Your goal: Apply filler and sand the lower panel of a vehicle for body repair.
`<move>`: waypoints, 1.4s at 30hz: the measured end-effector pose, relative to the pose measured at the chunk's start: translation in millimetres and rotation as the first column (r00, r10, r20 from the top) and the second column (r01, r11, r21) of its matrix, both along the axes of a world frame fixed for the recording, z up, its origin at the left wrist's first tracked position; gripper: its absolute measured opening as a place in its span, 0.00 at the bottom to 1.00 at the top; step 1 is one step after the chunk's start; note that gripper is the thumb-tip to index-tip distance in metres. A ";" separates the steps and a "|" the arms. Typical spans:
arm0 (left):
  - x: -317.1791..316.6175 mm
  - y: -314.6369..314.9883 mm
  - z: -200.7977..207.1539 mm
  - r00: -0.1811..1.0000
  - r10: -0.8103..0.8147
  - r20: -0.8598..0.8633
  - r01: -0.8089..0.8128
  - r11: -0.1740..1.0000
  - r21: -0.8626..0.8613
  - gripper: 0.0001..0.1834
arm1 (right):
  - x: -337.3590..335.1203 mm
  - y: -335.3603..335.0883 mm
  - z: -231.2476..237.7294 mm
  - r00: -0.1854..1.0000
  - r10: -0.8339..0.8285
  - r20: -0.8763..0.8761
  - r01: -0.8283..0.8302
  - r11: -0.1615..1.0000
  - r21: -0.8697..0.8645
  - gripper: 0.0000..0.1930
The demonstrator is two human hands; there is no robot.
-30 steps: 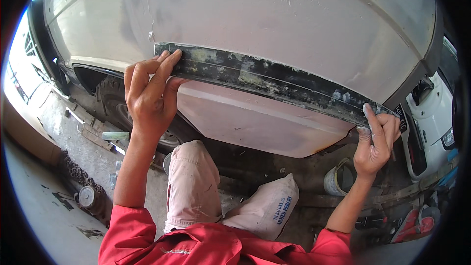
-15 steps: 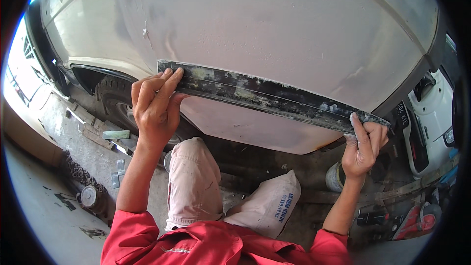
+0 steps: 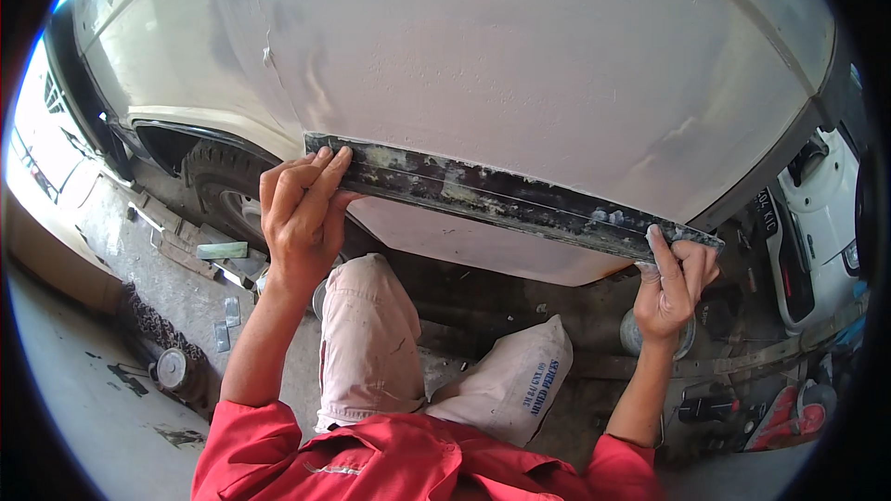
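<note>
A long black filler spreader (image 3: 483, 190), smeared with pale residue, lies against the grey-white side panel (image 3: 520, 65) of a vehicle, its right end lower than its left. Around its left end my left hand (image 3: 302, 209) is closed, fingers on the front face and thumb beneath. My right hand (image 3: 670, 288) grips the right end in the same way, with pale paste on the index fingertip. Smooth pinkish filler covers the panel above the spreader, with small pits near the top. A ridge of paste (image 3: 269, 57) stands out at the upper left.
Left of my knees are a tyre (image 3: 223, 187) under the wheel arch, a pale green block (image 3: 222, 250) and a round metal canister (image 3: 173, 369). A tub (image 3: 640, 334) stands below my right hand. Farther right are a white car (image 3: 831, 213) and red-and-grey items (image 3: 789, 417).
Both hands have drawn the spreader down the panel toward me, its right end also shifting slightly left. My grip on both ends is unchanged.
</note>
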State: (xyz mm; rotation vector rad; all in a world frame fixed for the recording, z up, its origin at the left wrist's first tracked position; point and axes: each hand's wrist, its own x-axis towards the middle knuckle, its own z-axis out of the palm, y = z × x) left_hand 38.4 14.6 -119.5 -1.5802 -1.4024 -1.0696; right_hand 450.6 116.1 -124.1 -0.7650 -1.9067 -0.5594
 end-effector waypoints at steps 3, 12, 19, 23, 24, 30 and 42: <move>-1.0 -3.3 -11.0 1.000 -0.013 0.001 0.013 0.999 -0.033 0.26 | 0.9 -2.2 -10.6 1.000 0.010 0.007 -0.009 0.999 -0.045 0.23; 4.3 -12.2 13.8 1.000 -0.027 0.011 0.029 0.987 -0.158 0.26 | 3.1 -12.9 13.7 0.999 0.047 0.003 -0.045 0.973 -0.225 0.21; 3.9 -21.2 33.0 0.998 -0.058 0.036 0.064 0.971 -0.231 0.23 | 0.1 -22.8 44.4 0.997 0.070 0.029 -0.053 0.921 -0.385 0.19; -2.2 -37.6 42.4 0.996 -0.084 -0.004 0.080 0.962 -0.260 0.22 | 7.0 -35.2 56.1 0.993 0.081 0.088 -0.040 0.918 -0.394 0.19; -3.7 -40.4 42.5 0.993 -0.112 -0.040 0.097 0.957 -0.275 0.21 | 8.3 -39.5 60.8 0.993 0.076 0.089 -0.036 0.925 -0.379 0.19; -7.9 -28.7 100.3 0.993 -0.025 -0.116 0.035 0.995 0.089 0.21 | 1.6 -44.2 119.8 0.995 -0.044 0.088 0.044 0.999 0.007 0.24; -21.7 14.9 177.4 0.987 -0.001 -0.163 0.064 0.922 0.383 0.17 | -7.7 0.7 181.3 0.998 -0.057 -0.029 0.064 0.923 0.379 0.21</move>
